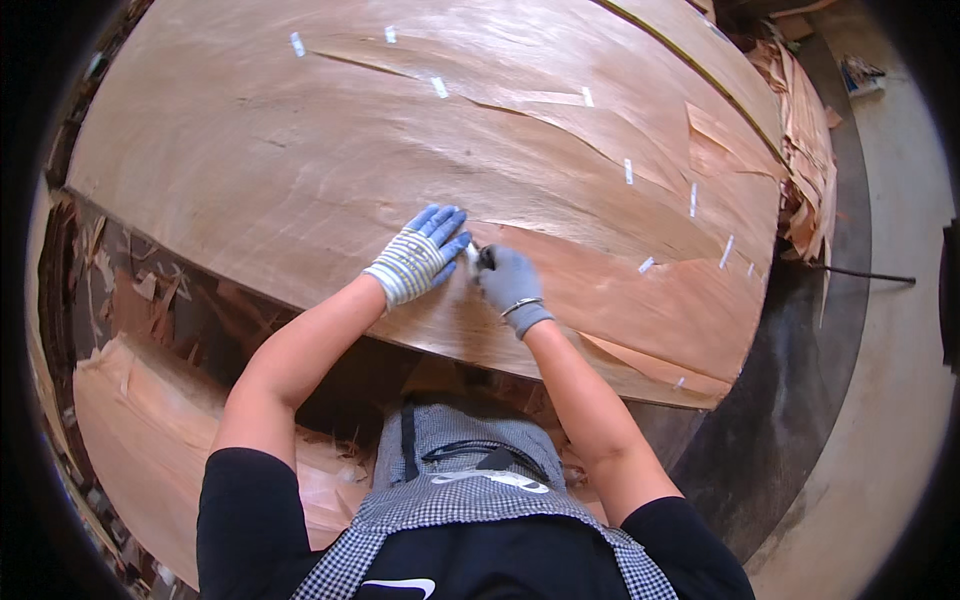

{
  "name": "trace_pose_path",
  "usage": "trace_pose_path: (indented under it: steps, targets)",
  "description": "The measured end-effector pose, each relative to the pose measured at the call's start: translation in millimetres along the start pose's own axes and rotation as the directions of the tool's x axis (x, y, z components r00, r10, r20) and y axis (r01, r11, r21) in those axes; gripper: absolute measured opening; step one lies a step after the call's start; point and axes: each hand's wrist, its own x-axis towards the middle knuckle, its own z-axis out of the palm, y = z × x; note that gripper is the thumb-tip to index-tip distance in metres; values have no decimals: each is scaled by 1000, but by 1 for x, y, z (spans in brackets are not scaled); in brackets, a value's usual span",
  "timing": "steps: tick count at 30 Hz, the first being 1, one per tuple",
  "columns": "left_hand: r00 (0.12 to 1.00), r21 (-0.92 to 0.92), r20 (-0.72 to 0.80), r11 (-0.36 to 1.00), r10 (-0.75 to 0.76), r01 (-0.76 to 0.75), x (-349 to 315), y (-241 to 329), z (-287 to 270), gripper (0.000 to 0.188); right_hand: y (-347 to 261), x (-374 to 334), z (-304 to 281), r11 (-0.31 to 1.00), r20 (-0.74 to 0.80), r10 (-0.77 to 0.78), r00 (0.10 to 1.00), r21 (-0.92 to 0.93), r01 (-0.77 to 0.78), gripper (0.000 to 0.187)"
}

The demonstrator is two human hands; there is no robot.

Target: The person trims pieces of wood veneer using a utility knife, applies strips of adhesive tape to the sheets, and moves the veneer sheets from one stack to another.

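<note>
A broad sheet of reddish-brown wood veneer (330, 140) lies before me, with splits and overlapping strips, and several short pieces of white tape (440, 87) stuck across them. My left hand (424, 252), in a striped glove with blue fingers, rests flat on the sheet, fingers stretched out. Just to its right, my right hand (511, 283) in a grey glove is closed around a small black-and-white tool (484, 257), whose exact kind is too blurred to tell. The tool is at the left end of a redder veneer strip (570, 275). A bracelet circles my right wrist.
A second stack of veneer (140, 420) stands at the lower left, with torn scraps (150, 300) in the gap between. Ragged veneer (800, 150) hangs past the far right edge. A dark rod (865, 274) sticks out over the floor (890, 350) at right.
</note>
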Motion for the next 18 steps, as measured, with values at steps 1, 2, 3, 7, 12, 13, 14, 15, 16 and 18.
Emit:
trace_pose_path:
  steps: [1, 2, 3, 7, 12, 13, 14, 15, 16, 18]
  targets:
    - [998, 11, 33, 999, -48, 48, 7, 4, -5, 42, 6, 3, -21, 967, -129, -131, 983, -237, 97, 20]
    - [992, -30, 13, 991, -129, 130, 15, 9, -8, 41, 12, 7, -40, 883, -196, -203, 959, -461, 92, 19]
    - [974, -62, 54, 973, -220, 223, 29, 13, -10, 40, 19, 8, -57, 986, -261, -42, 964, -167, -2, 20]
    - [991, -114, -133, 993, -34, 19, 93, 50, 20, 43, 45, 4, -74, 813, -106, 439, 892, 469, -344, 22]
    - [996, 36, 9, 995, 89, -90, 110, 64, 60, 46, 85, 2, -79, 838, -308, -139, 941, -543, -54, 24]
    - [992, 174, -6, 977, 127, -124, 111, 64, 63, 44, 98, 1, -99, 863, -334, -70, 940, -493, -111, 23]
    - [993, 160, -62, 983, 97, -86, 110, 67, 64, 44, 112, -3, -125, 882, -345, 55, 937, -423, -207, 22]
    - [997, 141, -64, 990, 40, -30, 110, 71, 63, 44, 128, -18, -145, 952, -348, 271, 898, -40, -302, 20]
    - [993, 126, -118, 992, 1, 14, 111, 80, 63, 43, 144, -40, -164, 886, -266, 398, 878, 360, -292, 19]
    - [996, 93, 3, 991, -94, 93, 116, 108, 62, 47, 168, -78, -179, 786, -195, 536, 821, 471, -401, 19]
